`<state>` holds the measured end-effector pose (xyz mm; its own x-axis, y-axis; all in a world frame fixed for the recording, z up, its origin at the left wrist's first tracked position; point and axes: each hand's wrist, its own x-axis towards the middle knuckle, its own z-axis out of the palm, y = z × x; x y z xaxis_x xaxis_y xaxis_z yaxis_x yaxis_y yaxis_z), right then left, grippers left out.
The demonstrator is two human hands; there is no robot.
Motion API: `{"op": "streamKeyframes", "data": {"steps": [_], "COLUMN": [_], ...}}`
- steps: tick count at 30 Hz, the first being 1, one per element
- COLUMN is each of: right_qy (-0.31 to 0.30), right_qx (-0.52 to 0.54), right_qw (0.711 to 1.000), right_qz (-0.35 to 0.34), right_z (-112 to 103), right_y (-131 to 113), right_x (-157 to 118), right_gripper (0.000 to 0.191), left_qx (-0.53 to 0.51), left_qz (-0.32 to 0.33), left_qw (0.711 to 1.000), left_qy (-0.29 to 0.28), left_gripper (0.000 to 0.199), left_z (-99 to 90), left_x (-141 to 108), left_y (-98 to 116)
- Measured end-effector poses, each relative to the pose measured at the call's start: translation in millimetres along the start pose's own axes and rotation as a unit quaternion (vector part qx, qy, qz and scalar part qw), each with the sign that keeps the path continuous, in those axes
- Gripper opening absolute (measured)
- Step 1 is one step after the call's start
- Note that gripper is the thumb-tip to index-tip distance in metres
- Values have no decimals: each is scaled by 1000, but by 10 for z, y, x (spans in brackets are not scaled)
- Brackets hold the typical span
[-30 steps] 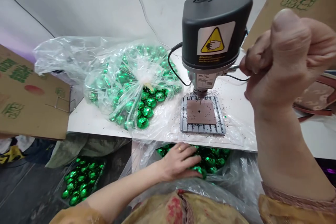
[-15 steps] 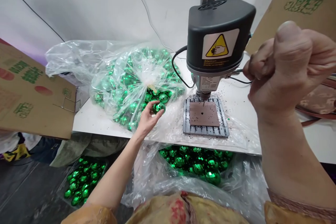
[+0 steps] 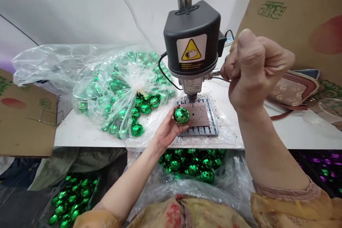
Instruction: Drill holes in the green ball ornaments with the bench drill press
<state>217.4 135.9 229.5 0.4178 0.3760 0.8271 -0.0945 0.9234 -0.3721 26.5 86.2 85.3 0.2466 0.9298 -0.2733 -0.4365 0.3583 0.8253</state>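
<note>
A shiny green mirror-faceted ball [image 3: 181, 115] is held in the fingers of my left hand [image 3: 169, 128], over the left side of a brown board [image 3: 201, 115]. That board, with a dark hole in it, lies on the slotted metal base [image 3: 213, 128] of a drill press [image 3: 192, 39]. Just right of the ball, the thin drill bit [image 3: 192, 104] points down and looks apart from it. My right hand [image 3: 253, 71] is closed round the end of the press's metal handle [image 3: 215, 73]; the fist hides most of the grip.
A clear plastic bag [image 3: 107, 67] of green balls lies left of the press, several spilling from its opening. More balls [image 3: 192, 167] sit in plastic below the table edge, others in a tub [image 3: 72, 199] lower left. Cardboard boxes [image 3: 29, 121] and a handbag [image 3: 296, 87] flank the table.
My left hand has brought the ball from the bag's opening rightward to the board under the drill. My right hand stays on the handle. The view has shifted to the right.
</note>
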Motion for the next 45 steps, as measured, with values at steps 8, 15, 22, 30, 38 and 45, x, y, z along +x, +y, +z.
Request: {"op": "streamKeyframes", "data": {"steps": [8, 15, 22, 30, 38, 45], "right_qy": [0, -13, -21, -21, -17, -20], "right_qx": [-9, -2, -28, -36, -22, -30], "right_qw": [1000, 1000, 999, 999, 999, 999], "right_qz": [-14, 3, 2, 11, 15, 4], "right_z": [3, -13, -39, -48, -53, -74], "right_y": [24, -7, 18, -6, 1, 31], "right_x": [-4, -10, -27, -31, -35, -47], "right_gripper": [53, 51, 50, 53, 52, 54], "left_qx": [10, 76, 130, 223, 269, 280], "left_qz": [68, 137, 194, 276, 283, 287], "left_qw": [996, 987, 972, 935, 919, 913], "left_qy": [62, 45, 36, 4, -47, -69], "left_gripper": [52, 64, 49, 59, 59, 68], "left_z": [-105, -68, -35, -20, -91, -124], "left_x": [272, 440, 575, 663, 708, 733], "left_y": [-54, -64, -130, -142, -219, -322]}}
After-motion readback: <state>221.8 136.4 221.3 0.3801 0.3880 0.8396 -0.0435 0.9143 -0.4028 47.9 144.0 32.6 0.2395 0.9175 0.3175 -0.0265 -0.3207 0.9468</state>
